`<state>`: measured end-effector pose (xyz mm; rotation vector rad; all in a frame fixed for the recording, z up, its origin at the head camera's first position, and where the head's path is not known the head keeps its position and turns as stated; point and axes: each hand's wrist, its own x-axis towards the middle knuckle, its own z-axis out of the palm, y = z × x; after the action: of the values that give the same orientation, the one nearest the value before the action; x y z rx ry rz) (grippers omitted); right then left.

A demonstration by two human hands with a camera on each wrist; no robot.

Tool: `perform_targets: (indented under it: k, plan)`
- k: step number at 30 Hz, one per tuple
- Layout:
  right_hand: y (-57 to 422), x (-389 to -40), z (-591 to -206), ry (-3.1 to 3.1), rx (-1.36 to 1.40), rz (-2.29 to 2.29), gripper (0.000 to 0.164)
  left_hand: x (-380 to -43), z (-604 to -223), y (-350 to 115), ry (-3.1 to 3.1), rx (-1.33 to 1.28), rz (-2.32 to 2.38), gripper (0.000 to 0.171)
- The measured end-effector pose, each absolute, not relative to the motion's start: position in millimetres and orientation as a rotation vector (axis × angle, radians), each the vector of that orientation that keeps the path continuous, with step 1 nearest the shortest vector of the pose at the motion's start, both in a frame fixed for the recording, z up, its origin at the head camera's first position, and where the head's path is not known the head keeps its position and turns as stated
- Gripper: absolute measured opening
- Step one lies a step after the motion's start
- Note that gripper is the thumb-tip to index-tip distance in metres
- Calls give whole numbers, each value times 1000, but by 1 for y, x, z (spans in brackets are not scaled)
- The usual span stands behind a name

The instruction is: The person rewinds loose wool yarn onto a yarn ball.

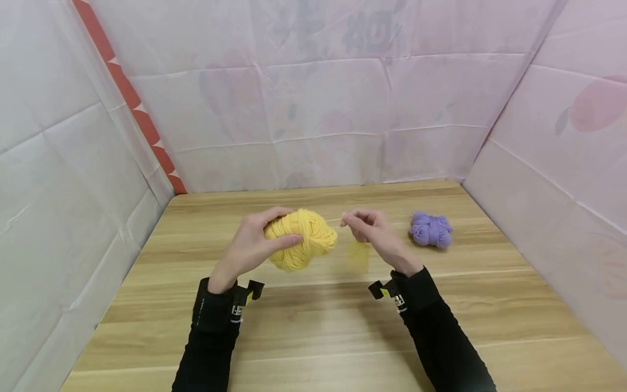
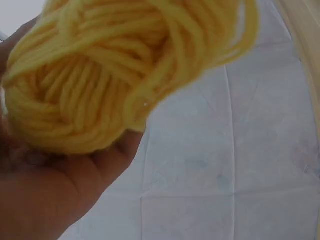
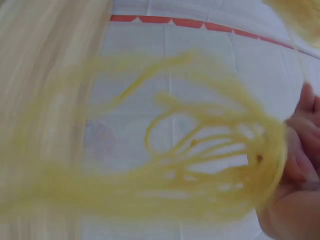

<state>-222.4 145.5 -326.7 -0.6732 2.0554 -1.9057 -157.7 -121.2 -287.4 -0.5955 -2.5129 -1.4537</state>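
My left hand (image 1: 251, 239) grips a thick skein of yellow yarn (image 1: 306, 237), thumb across the near side, above the wooden table. In the left wrist view the skein (image 2: 95, 85) fills the upper left, and fingers show beneath it. A thin strand (image 1: 334, 220) runs taut from the skein to my right hand (image 1: 374, 231), which pinches it between thumb and fingertips. Loose loops of yellow yarn (image 3: 210, 170) hang from that right hand, blurred in the right wrist view. The head view shows those loops (image 1: 359, 257) as a faint yellow patch below the palm.
A small purple skein of yarn (image 1: 431, 230) lies on the table (image 1: 313, 337) to the right of my right hand. White printed sheets (image 1: 313, 109) stand along the back and both sides, with a red strip (image 1: 134, 100) at the back left corner.
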Motion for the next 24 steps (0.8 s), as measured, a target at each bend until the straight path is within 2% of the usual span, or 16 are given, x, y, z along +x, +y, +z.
perform_targets:
  k: [9, 15, 19, 24]
  plan:
    - [150, -211, -317, 1877, -891, -2144, 18, -165, -293, -117, -2408, -237, -1313, 39]
    - [148, -192, -303, 1899, -1068, -2012, 19, -170, -297, -124, -2173, 36, -1403, 43]
    - [143, -178, -297, 1978, -1169, -1813, 16, -172, -299, -125, -2011, 54, -1560, 42]
    - [133, -170, -301, 1858, -1419, -1638, 16, -172, -298, -117, -1755, -43, -1888, 32]
